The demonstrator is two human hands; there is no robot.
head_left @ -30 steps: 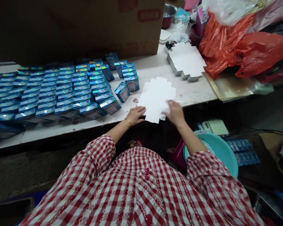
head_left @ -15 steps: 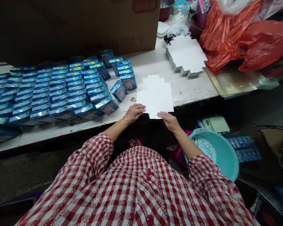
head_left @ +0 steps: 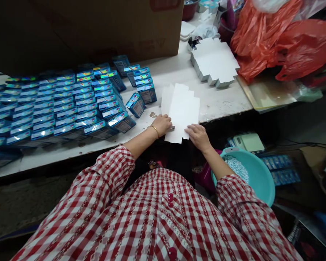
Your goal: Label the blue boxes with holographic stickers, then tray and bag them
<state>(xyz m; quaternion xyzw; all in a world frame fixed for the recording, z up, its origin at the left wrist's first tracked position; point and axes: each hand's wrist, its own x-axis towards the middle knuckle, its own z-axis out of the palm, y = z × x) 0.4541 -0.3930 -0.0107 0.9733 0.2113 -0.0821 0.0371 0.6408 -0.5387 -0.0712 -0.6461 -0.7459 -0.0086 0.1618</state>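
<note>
A white die-cut carton blank (head_left: 183, 112) lies at the front edge of the table, its left panel bent upward along a crease. My left hand (head_left: 162, 125) grips that left side, fingers curled on the raised panel. On the lower right corner of the blank, my right hand (head_left: 199, 137) has its fingers closed over the edge, the thumb hidden from view. Left of the blank stands a single small blue box (head_left: 136, 105), beside rows of many similar blue boxes (head_left: 62, 108).
A stack of white blanks (head_left: 215, 59) sits at the back right, near red plastic bags (head_left: 301, 43). Behind the boxes rises a large cardboard carton (head_left: 97, 29). Below the table's right side, a turquoise basin (head_left: 260, 181) holds small white pieces.
The blank lay flat half a second ago; now its left panel is folded up. My left hand has moved right with the panel, and the blank has turned slightly.
</note>
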